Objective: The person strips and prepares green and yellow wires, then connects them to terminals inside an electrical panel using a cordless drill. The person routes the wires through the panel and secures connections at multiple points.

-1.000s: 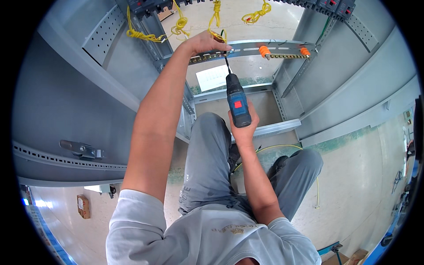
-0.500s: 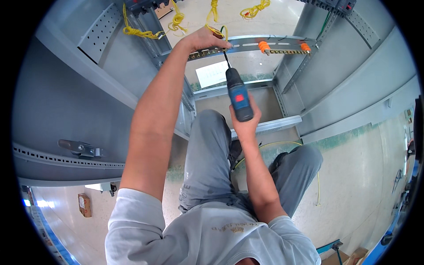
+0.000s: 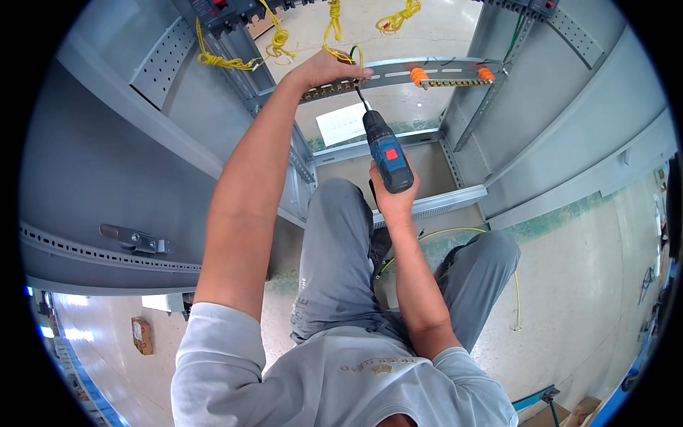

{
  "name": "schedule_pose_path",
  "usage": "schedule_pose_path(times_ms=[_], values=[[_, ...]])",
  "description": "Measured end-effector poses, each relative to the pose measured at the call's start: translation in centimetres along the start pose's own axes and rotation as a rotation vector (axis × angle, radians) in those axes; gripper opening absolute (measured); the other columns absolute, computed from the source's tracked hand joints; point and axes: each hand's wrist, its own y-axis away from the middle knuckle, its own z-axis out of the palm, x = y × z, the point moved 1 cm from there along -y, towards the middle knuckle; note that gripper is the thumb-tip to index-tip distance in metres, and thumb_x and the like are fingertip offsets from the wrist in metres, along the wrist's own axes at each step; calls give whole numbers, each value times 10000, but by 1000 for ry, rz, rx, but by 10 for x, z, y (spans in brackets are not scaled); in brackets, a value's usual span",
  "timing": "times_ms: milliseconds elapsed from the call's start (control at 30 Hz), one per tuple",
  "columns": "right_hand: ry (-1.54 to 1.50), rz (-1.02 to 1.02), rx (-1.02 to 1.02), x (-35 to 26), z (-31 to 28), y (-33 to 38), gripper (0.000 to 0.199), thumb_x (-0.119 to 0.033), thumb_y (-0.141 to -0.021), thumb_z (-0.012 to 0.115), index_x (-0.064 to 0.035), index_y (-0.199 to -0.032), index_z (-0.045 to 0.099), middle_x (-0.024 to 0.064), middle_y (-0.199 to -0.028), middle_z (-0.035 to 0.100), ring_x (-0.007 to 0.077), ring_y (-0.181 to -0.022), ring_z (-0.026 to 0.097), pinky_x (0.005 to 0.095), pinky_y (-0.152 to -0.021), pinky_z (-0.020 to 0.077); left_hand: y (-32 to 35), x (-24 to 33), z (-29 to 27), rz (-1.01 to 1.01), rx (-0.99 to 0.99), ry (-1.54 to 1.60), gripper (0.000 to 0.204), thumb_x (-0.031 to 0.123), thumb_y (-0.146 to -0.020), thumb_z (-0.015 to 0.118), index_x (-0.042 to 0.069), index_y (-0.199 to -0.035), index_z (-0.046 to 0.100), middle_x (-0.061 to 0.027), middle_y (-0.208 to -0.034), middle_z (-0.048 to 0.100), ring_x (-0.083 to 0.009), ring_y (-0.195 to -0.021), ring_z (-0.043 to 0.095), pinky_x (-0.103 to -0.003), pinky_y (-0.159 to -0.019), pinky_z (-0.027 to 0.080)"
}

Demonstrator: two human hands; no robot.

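My right hand (image 3: 395, 202) is wrapped round the handle of a blue and black cordless drill driver (image 3: 388, 154) with a red patch on its body. Its long thin bit (image 3: 361, 97) points away from me and meets the left brass terminal bar (image 3: 333, 90), which has a row of screws. Over this bar, my left hand (image 3: 326, 70) is closed, its thumb and fingers pinched at a yellow wire (image 3: 361, 60) that loops down to the bar beside the bit. The wire's end is hidden by the fingertips and the bar.
A slotted metal rail (image 3: 395, 73) crosses the grey cabinet. Orange insulators (image 3: 418, 77) carry a second brass bar (image 3: 459, 83) at right. Bundled yellow wires (image 3: 228, 60) hang at the top. A white paper sheet (image 3: 343, 124) lies beyond the rail; a cardboard box (image 3: 142, 335) sits lower left.
The drill's rear has swung slightly right, leaving it more tilted, with the bit still at the left bar. My left hand stays nearly in place. The whole view has shifted a little.
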Motion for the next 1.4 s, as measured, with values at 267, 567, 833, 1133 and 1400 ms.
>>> schedule_pose_path(times_ms=[267, 567, 833, 1133, 1400], values=[[5, -47, 18, -8, 0, 2, 434, -17, -790, 756, 10, -1207, 640, 73, -921, 685, 158, -838, 645, 315, -806, 530, -7, -13, 2, -49, 17, -21, 627, 538, -761, 805, -14, -1054, 745, -84, -979, 716, -161, -924, 632, -305, -828, 497], [31, -80, 38, -16, -11, 1, 507, -35, -788, 759, 12, -1276, 633, 132, -1005, 715, 181, -927, 684, 338, -873, 531, -8, -28, 3, 27, 210, -172, 701, 560, -764, 826, -34, -1101, 665, -135, -1109, 685, -195, -1035, 631, -329, -909, 498], [-75, 104, -106, 7, -69, 10, 561, -64, -772, 779, -28, -1314, 641, 150, -1099, 735, 202, -1010, 714, 333, -899, 530, -1, -5, 22, 128, 230, -99, 1208, 414, -679, 942, 29, -1576, 231, -266, -1516, 432, -378, -1280, 566, -451, -1009, 529], [243, 363, -253, 60, -181, 26, 284, -84, -720, 784, 28, -970, 708, 103, -836, 729, 155, -782, 666, 345, -768, 542, -2, -19, 19, 67, 235, -157, 954, 411, -774, 861, 22, -1510, 396, -253, -1249, 672, -252, -1074, 686, -378, -945, 536], [208, 588, -174, 112, -252, 65, 159, -82, -708, 766, -9, -827, 689, 54, -718, 679, 143, -646, 656, 317, -615, 530, -1, -10, 17, -59, 202, -163, 799, 448, -814, 828, -16, -1389, 525, -197, -1012, 751, -197, -942, 713, -327, -894, 524]])
